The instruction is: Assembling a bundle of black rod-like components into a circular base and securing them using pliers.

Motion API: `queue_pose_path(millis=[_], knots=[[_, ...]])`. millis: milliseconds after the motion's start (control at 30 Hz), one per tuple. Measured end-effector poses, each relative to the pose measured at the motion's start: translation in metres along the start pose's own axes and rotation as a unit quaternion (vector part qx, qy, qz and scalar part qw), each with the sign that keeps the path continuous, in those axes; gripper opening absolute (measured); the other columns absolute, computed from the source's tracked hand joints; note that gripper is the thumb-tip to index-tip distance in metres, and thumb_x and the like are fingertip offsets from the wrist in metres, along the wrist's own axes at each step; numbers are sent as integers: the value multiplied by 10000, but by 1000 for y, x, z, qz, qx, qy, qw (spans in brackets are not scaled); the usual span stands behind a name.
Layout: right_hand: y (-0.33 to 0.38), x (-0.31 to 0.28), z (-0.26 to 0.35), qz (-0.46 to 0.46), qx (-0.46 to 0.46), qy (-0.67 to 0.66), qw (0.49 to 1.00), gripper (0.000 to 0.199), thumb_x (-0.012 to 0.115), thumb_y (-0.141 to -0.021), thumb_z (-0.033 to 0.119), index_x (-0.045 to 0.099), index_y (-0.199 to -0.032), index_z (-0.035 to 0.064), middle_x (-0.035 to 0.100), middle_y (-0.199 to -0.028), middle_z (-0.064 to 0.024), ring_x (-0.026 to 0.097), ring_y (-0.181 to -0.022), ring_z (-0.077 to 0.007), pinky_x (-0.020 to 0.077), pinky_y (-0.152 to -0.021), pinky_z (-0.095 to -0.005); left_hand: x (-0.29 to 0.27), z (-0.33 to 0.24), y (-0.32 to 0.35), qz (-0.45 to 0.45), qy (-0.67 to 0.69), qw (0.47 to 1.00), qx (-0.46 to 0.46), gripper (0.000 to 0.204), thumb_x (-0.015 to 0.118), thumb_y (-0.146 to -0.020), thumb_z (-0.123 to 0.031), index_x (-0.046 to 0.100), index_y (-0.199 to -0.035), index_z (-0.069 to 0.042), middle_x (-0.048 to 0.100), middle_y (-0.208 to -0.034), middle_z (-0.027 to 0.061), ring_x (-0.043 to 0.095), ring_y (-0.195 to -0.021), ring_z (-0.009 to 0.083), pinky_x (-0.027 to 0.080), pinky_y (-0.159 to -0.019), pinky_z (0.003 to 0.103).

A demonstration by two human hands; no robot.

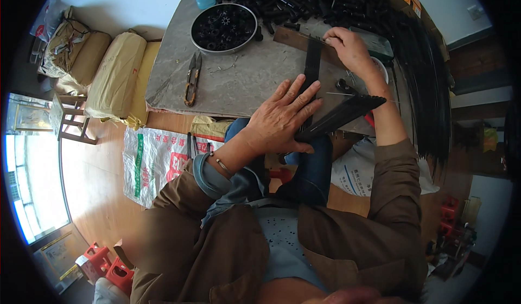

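A row of slim black rods (313,57), like umbrella ribs, lies side by side on the grey table. My left hand (285,109) rests flat over its near end, fingers spread. From beneath its thumb a second bundle of black rods (347,114) slants up to the right. At the far end of the row, my right hand (350,49) is closed in a pinch beside a brown bar (288,37); what its fingertips hold is too small to make out. A small black round part (343,85) and thin wires lie between the two bundles.
A metal bowl (224,48) of black notched rings stands at the far left, near scissors (192,79). Black tubes (320,3) are heaped at the back. Long black rods (434,92) hang over the right edge. A white cup (381,68) stands behind my right wrist.
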State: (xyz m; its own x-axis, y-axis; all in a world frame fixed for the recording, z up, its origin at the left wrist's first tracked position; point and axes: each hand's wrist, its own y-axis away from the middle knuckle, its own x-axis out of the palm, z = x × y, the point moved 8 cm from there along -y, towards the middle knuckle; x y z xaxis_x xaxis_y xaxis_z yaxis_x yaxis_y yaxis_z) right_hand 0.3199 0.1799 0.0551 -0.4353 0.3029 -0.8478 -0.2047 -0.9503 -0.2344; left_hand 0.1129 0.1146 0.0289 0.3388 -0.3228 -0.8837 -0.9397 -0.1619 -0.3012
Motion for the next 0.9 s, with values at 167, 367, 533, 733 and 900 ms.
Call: queue_pose_path(millis=[167, 367, 533, 733, 900], knots=[[-2, 4, -1, 4, -18, -25, 1000, 136, 564, -878, 102, 618, -962, 9, 645, -844, -99, 607, -792, -207, 465, -729, -314, -3, 1, 2, -11, 16, 1000, -2, 932, 716, -637, -603, 443, -1359, -79, 212, -1530, 157, 149, -1422, 376, 160, -1151, 477], [-3, 6, 1, -18, -6, -41, 999, 139, 563, -873, 106, 627, -955, 13, 653, -850, -113, 618, -795, -242, 473, -724, -329, -5, 1, 2, -21, 30, 999, 2, 917, 734, -626, -582, 489, -1306, -18, 226, -1524, 159, 162, -1419, 375, 170, -1148, 478], [-1, 5, -1, -37, -8, -49, 998, 142, 559, -868, 116, 637, -934, 18, 660, -862, -134, 633, -809, -294, 483, -722, -352, -4, 2, 2, -27, 19, 999, -4, 929, 738, -623, -600, 477, -1342, -74, 276, -1500, 159, 207, -1403, 373, 186, -1142, 491], [-1, 5, -4, -37, 4, -45, 998, 141, 553, -866, 109, 637, -940, 24, 657, -884, -141, 631, -819, -299, 484, -726, -354, -4, 2, 1, -30, 17, 999, 0, 918, 739, -625, -596, 486, -1336, -75, 282, -1497, 159, 213, -1401, 372, 189, -1141, 489], [1, 4, -5, -53, 3, -50, 997, 141, 546, -866, 102, 637, -941, 23, 656, -885, -143, 633, -818, -296, 485, -725, -354, -3, 1, 1, -38, 22, 999, 0, 915, 741, -624, -594, 488, -1335, -75, 283, -1498, 157, 212, -1402, 372, 189, -1142, 489]])
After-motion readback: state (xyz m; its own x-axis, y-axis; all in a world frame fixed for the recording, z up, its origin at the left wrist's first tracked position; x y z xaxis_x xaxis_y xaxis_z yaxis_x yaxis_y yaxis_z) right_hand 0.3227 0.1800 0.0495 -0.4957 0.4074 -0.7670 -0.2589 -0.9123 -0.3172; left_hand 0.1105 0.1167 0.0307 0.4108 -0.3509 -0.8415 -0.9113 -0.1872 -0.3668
